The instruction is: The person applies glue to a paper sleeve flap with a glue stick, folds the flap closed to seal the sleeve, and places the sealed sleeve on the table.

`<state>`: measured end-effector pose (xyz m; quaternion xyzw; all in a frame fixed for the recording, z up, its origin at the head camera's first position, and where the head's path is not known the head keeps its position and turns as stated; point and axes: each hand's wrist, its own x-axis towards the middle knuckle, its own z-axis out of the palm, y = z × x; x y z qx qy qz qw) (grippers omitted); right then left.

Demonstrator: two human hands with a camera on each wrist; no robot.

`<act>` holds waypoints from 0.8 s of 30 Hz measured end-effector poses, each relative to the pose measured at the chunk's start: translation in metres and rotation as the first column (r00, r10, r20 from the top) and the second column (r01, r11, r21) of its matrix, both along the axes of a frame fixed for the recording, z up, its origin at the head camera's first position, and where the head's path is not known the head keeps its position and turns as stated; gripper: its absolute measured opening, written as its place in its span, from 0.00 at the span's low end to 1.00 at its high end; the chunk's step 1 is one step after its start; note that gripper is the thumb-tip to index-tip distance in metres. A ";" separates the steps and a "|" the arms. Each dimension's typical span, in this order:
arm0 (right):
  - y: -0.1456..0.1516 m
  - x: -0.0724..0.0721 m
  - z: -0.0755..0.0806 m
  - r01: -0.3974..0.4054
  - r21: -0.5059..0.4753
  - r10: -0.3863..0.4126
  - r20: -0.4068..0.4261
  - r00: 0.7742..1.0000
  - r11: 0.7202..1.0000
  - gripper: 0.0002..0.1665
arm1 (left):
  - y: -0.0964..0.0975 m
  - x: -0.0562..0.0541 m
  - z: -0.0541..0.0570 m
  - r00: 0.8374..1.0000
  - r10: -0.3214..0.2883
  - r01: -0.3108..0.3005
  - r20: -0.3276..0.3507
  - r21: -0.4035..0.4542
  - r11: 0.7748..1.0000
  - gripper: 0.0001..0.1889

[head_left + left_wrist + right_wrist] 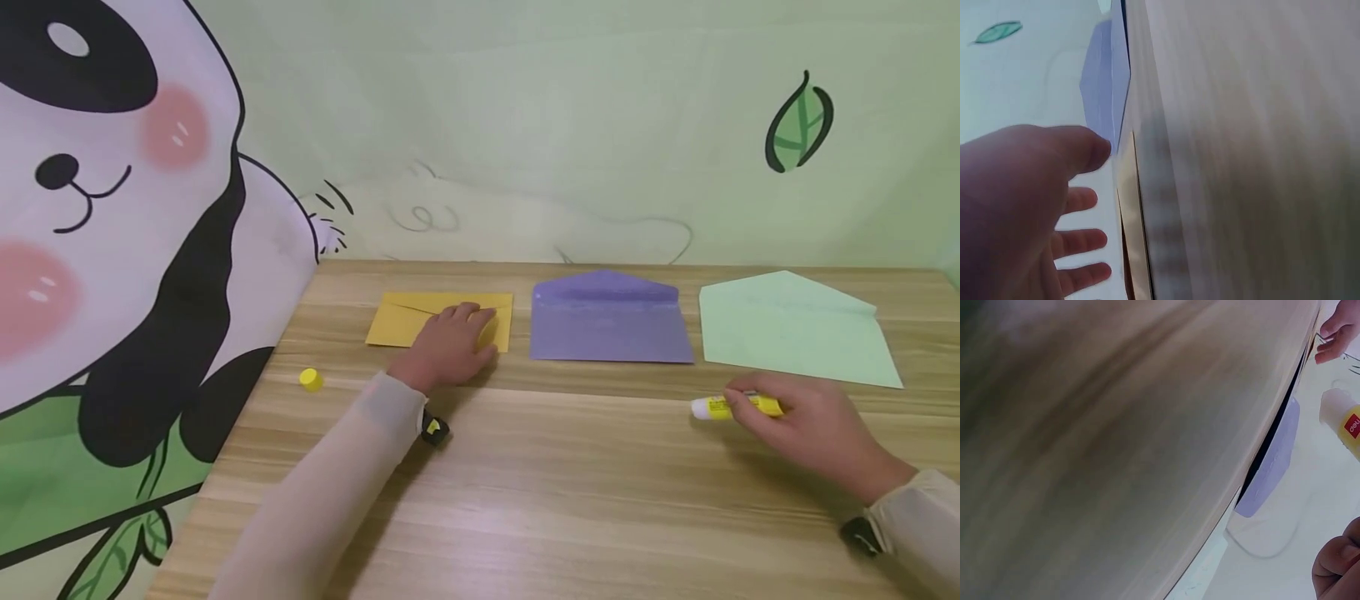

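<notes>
Over the right part of the yellow envelope (390, 327) spreads my left hand (450, 346), its fingers loosely extended. In the left wrist view a small gap shows between the fingertips (1094, 274) and that envelope (1138, 231); its flap is folded down. My right hand (817, 425) grips an uncapped yellow glue stick (720, 407) above the table, white end pointing left. A purple envelope (611, 333) lies in the middle with its flap raised and a shiny band along the fold. Right of it is a mint-green envelope (795, 333), flap also up.
A yellow cap (311, 380) stands near the left edge of the wooden table (525, 492). Behind the table rises a pale green wall (525, 108) with a panda picture on the left.
</notes>
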<state>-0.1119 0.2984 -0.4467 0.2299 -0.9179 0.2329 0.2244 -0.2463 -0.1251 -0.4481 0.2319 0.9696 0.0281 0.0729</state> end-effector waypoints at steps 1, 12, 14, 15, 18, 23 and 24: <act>0.000 0.000 0.000 0.006 0.002 -0.006 0.006 1.000 1.000 0.12 | 0.004 0.002 0.001 1.000 -0.018 0.018 -0.002 0.006 1.000 0.32; 0.000 -0.001 0.002 0.003 -0.009 -0.002 0.008 1.000 1.000 0.12 | 0.029 0.007 -0.006 0.998 -0.066 0.066 -0.013 0.023 0.998 0.32; 0.000 -0.001 0.002 -0.003 -0.015 0.003 0.002 1.000 1.000 0.12 | 0.033 0.006 -0.008 0.997 -0.074 0.074 -0.012 0.031 0.997 0.31; 0.000 -0.002 0.001 -0.005 -0.017 0.005 -0.002 1.000 1.000 0.12 | 0.035 0.006 -0.008 0.997 -0.080 0.080 -0.011 0.039 0.996 0.31; 0.000 -0.003 0.002 -0.009 -0.018 0.009 -0.006 1.000 1.000 0.12 | 0.041 0.003 -0.009 0.995 -0.104 0.104 -0.008 0.042 0.994 0.29; 0.000 -0.004 0.002 -0.037 -0.017 0.037 -0.015 0.999 0.999 0.12 | 0.051 -0.002 -0.011 0.991 -0.131 0.131 0.017 0.010 0.991 0.31; 0.000 -0.004 0.002 -0.043 -0.019 0.042 -0.017 0.999 0.999 0.12 | 0.053 -0.002 -0.011 0.991 -0.135 0.135 0.023 0.004 0.991 0.31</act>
